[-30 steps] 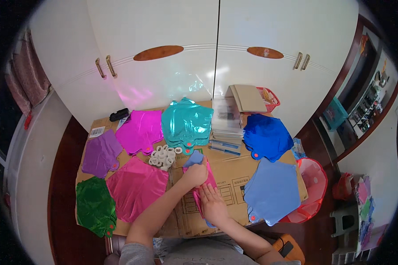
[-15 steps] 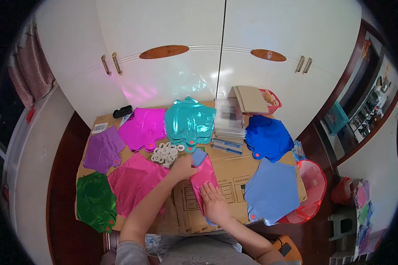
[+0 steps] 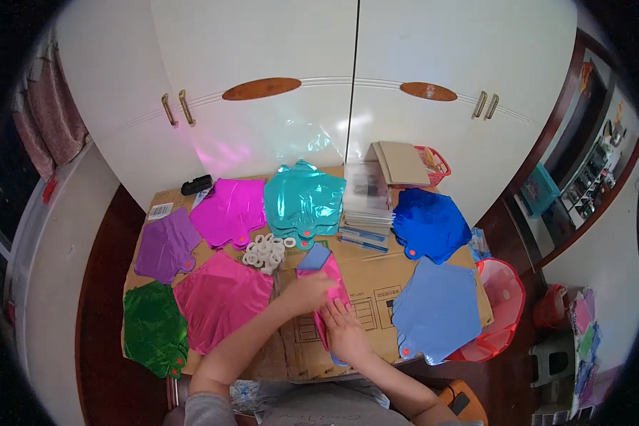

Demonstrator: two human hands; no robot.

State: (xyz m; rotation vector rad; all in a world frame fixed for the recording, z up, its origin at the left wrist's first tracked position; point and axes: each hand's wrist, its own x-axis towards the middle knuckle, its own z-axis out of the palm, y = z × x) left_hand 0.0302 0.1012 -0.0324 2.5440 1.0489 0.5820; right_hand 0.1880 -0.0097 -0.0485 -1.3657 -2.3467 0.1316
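Note:
A narrow folded foil balloon (image 3: 337, 273), shiny pink, lies on the cardboard in front of me. Light blue foil (image 3: 315, 257) shows past its far end, and a bit more peeks out at its near end. My right hand (image 3: 346, 335) rests flat on the pink foil with its fingers stretched out. Over the middle of the same strip is my left hand (image 3: 309, 291); motion smears its fingers, so their grip is unclear. Just left of the strip's far end sits a pile of white rings (image 3: 265, 253). A flat pink foil balloon (image 3: 224, 298) spreads beside my left forearm.
Around the cardboard (image 3: 376, 273) lie flat foil stacks: green (image 3: 155, 326), purple (image 3: 167, 245), magenta (image 3: 228, 211), teal (image 3: 305, 202), dark blue (image 3: 431, 224) and light blue (image 3: 439, 309). Clear packets (image 3: 367, 202) stand at the back by a red basket (image 3: 437, 167). White cabinet doors (image 3: 263, 42) rise behind.
My left hand has moved from the strip's far left edge toward me, onto the pink foil near my right hand. More light blue shows at the far end. My right hand stays put.

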